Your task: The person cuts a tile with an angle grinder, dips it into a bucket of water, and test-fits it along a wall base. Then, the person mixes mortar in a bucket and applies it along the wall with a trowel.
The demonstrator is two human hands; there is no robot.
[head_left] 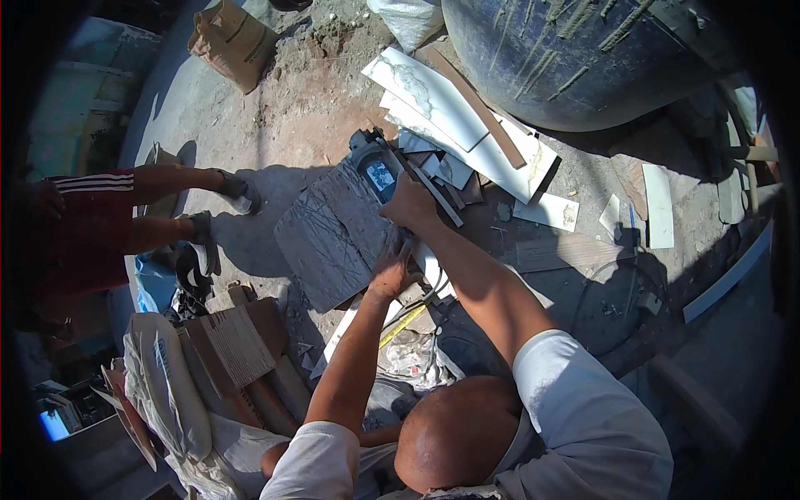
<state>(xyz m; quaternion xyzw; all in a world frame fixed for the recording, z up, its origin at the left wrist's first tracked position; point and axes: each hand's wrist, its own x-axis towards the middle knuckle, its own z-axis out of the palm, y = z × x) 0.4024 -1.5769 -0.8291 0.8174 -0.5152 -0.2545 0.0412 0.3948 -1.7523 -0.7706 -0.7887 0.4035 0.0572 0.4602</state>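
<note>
A grey-and-blue handheld power saw (381,177) rests on a dark, scratched slab (321,237), near the slab's upper right edge. My right hand (410,204) is closed around the saw's body from behind. Just below it, my left hand (392,268) grips the slab's near right edge, with the thumb apart from the fingers. Part of its fingertips is in shadow by the saw's rear. A dark cord (435,292) runs close to my left hand. The saw's blade is hidden from this angle.
White marbled tile pieces (442,104) and a brown strip (479,108) lie beyond the saw. A big dark drum (575,58) stands upper right. Another person's legs (171,183) are at left. Stacked boxes (242,350) sit lower left, a yellow tape (402,325) nearby, a paper sack (232,43) farther off.
</note>
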